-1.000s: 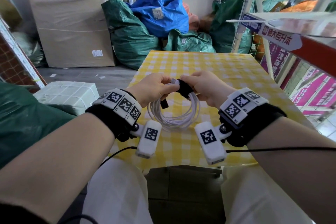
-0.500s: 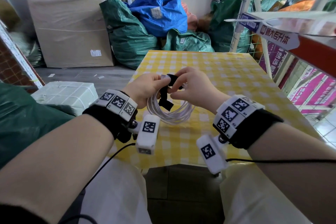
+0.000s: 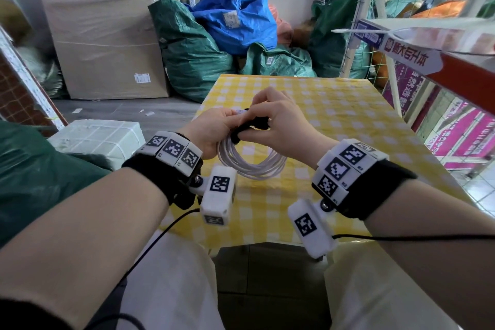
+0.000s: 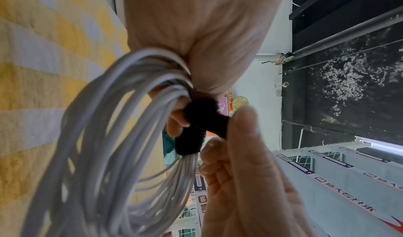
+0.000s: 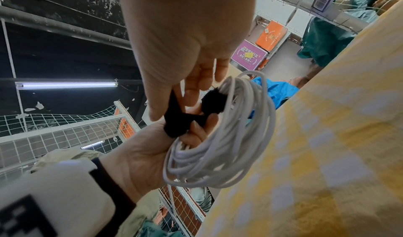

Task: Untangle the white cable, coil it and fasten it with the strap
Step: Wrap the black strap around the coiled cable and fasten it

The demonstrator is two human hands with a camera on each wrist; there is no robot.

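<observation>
The white cable (image 3: 250,166) hangs as a round coil of several loops above the yellow checked table (image 3: 334,115). My left hand (image 3: 214,131) grips the top of the coil (image 5: 220,154), fingers curled round the bundle (image 4: 113,137). A black strap (image 3: 253,127) is wrapped around the bundle beside those fingers. My right hand (image 3: 273,126) pinches the strap's free end (image 5: 174,118) between thumb and fingers. In the left wrist view the strap (image 4: 196,128) circles the loops, its tail running into the right hand's fingers (image 4: 242,137).
Green and blue sacks (image 3: 233,16) and a big wrapped carton (image 3: 104,37) stand beyond the table's far edge. A metal shelf (image 3: 428,43) with a wire grid stands close on the right. A white bundle (image 3: 99,139) lies on the floor at left.
The hanging strap tail has been pulled up and over the bundle by my right hand. Both hands rose a little and the coil stayed in my left hand.
</observation>
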